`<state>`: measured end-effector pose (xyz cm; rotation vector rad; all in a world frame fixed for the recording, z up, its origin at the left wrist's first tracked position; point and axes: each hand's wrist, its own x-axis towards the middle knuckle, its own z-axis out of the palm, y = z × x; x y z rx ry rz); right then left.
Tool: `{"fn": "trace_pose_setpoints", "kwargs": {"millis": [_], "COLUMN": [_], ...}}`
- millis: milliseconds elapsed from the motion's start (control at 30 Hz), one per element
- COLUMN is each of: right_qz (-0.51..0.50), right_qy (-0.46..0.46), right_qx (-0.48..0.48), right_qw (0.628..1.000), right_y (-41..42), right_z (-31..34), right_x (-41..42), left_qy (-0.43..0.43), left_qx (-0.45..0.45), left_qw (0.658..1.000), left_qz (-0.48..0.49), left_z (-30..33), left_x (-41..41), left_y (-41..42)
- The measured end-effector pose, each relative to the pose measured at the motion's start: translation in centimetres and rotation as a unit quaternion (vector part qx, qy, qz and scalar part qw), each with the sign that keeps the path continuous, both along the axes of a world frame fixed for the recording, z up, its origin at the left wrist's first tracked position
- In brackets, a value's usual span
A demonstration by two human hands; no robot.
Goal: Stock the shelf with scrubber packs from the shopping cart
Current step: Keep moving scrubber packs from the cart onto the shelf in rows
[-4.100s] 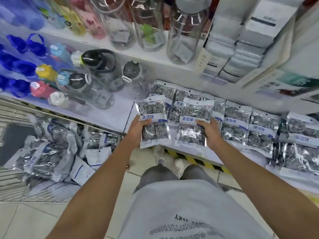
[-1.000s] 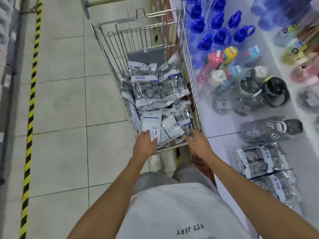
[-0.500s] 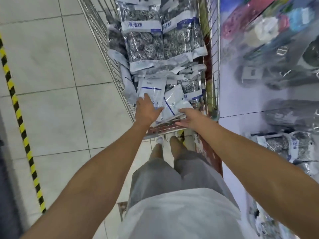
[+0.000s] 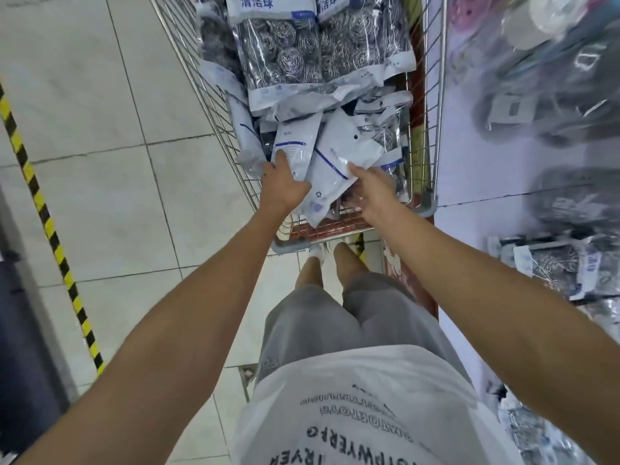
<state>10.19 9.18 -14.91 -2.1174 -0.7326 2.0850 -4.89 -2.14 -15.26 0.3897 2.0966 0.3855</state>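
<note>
The wire shopping cart (image 4: 214, 115) stands ahead of me, heaped with scrubber packs of steel-wool balls (image 4: 278, 52). Two packs lie white back up at the cart's near end. My left hand (image 4: 283, 186) grips the lower edge of the left one (image 4: 295, 147). My right hand (image 4: 374, 193) closes its fingers on the right one (image 4: 339, 162), which tilts over the cart's rim. More scrubber packs (image 4: 553, 266) lie on the white shelf (image 4: 469, 169) at right.
Blurred water bottles (image 4: 550, 78) lie on the shelf further along at right. A yellow-black floor stripe (image 4: 47, 223) runs down the left over pale tiles. My legs and white shirt fill the lower middle.
I turned from the shelf, where both hands held packs, to the cart. Over the last second both hands reached in and closed on two white-backed packs, lifting them slightly.
</note>
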Motion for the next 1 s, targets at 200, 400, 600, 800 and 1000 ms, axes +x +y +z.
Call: {"fn": "trace_pose_setpoints", "kwargs": {"millis": [200, 400, 600, 800, 1000], "right_qz": [0.044, 0.277, 0.376, 0.321, 0.222], "right_qy": [-0.048, -0.215, -0.123, -0.179, -0.165], "right_qx": [0.207, 0.417, 0.302, 0.198, 0.153], "right_qw": [0.976, 0.839, 0.867, 0.909, 0.949], "right_y": [3.8, 5.7, 3.4, 4.3, 5.6], "right_z": [4.4, 8.3, 4.0, -0.4, -2.9], "right_x": [0.7, -0.3, -2.3, -0.1, 0.0], "left_qy": [-0.065, -0.147, -0.284, -0.308, -0.254], "left_qx": [0.083, 0.145, 0.132, 0.108, 0.096], "left_qw": [0.993, 0.972, 0.922, 0.92, 0.946], "left_qz": [0.059, 0.116, 0.228, 0.215, 0.177], "left_z": [4.5, 7.2, 5.1, 4.9, 2.7], "left_x": [-1.8, -1.7, -0.8, -0.3, -0.4], "left_y": [-0.7, -1.6, -2.7, -1.3, -0.8]}}
